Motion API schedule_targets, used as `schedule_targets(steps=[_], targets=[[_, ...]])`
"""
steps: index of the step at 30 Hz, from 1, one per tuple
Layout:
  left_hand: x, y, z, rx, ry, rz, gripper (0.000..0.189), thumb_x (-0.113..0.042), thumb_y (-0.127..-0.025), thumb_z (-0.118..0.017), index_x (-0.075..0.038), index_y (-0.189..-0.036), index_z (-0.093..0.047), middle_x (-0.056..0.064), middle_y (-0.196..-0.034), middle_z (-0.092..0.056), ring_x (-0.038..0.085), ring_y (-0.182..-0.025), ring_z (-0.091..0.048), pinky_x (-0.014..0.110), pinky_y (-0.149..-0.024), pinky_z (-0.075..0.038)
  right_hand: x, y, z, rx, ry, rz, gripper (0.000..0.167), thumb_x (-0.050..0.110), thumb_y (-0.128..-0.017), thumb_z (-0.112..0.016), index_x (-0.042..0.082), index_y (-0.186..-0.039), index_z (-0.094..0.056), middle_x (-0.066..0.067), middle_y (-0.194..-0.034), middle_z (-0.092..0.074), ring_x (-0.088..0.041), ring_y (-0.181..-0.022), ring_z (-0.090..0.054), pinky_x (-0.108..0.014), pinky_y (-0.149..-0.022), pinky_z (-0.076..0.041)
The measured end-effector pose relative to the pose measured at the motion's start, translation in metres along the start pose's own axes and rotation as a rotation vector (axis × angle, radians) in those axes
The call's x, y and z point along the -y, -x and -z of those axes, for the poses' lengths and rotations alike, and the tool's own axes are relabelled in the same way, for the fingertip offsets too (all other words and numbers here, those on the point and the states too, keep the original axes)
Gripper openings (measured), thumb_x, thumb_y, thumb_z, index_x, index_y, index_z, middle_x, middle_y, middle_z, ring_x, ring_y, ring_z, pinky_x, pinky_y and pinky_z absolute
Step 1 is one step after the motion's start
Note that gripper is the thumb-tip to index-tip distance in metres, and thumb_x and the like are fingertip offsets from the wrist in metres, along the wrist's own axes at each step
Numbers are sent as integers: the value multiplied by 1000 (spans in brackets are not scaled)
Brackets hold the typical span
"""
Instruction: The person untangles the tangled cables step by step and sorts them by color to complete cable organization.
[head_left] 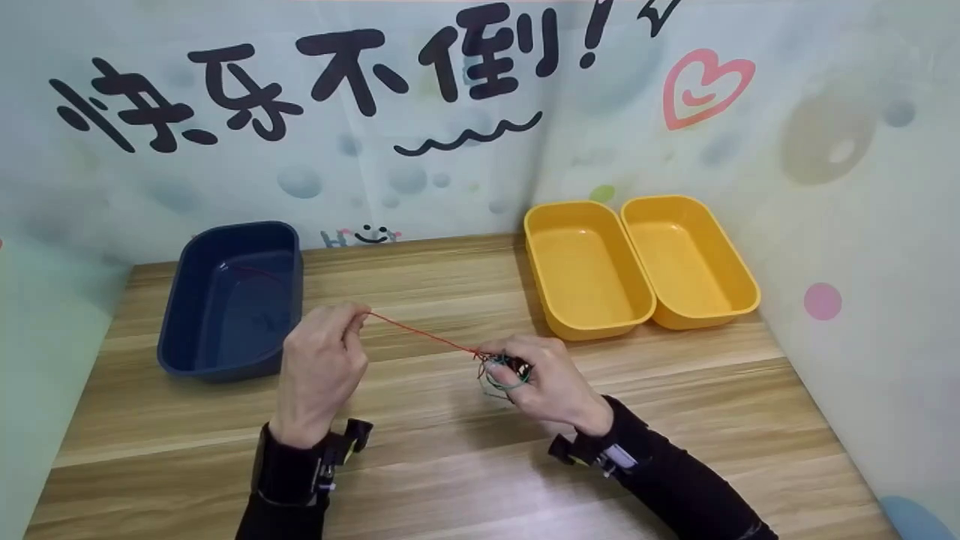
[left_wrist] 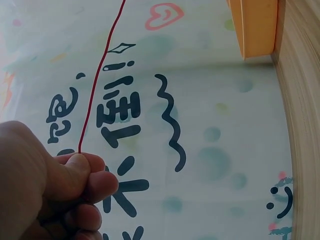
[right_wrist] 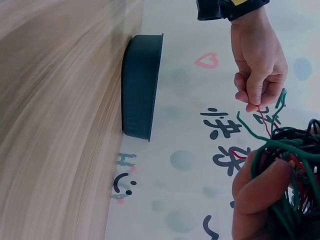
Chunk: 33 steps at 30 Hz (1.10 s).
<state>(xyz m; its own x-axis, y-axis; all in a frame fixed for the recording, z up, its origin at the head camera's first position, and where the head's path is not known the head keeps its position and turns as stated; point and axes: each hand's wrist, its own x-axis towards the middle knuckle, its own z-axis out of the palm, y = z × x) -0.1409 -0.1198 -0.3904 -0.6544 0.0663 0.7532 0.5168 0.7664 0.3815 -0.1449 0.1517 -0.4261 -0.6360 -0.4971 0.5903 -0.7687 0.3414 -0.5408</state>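
Note:
A thin red wire (head_left: pixel 420 331) runs taut between the two hands above the table. My left hand (head_left: pixel 321 367) pinches its free end between thumb and fingers, as the left wrist view also shows. My right hand (head_left: pixel 551 382) grips a tangled bundle of wires (right_wrist: pixel 300 165), mostly green and black with some red strands. Out of this bundle comes the red wire. Loose green ends stick out beside the right thumb in the right wrist view. Part of the bundle is hidden by the right hand in the head view.
A dark blue bin (head_left: pixel 172 330) stands at the left, with a thin red strand inside. Two yellow bins (head_left: pixel 551 300) sit side by side at the back right. All rest on a wood-grain table (head_left: pixel 420 465), with printed walls behind and at the sides.

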Motion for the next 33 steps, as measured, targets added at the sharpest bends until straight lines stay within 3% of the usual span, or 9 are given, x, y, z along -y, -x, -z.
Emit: schedule_targets(steps=[33], targets=[[9,-2,2,-27,15,17,11,9,-86,-60,2,-85,-68,15,-78,-67,29,-72,-63,41,-64,-52,14,-3,2,51,30,-27,18,10,-88,-67,2,-104,-70,-9,-99,-74,-18,-88,-72,-28,-77,-57]])
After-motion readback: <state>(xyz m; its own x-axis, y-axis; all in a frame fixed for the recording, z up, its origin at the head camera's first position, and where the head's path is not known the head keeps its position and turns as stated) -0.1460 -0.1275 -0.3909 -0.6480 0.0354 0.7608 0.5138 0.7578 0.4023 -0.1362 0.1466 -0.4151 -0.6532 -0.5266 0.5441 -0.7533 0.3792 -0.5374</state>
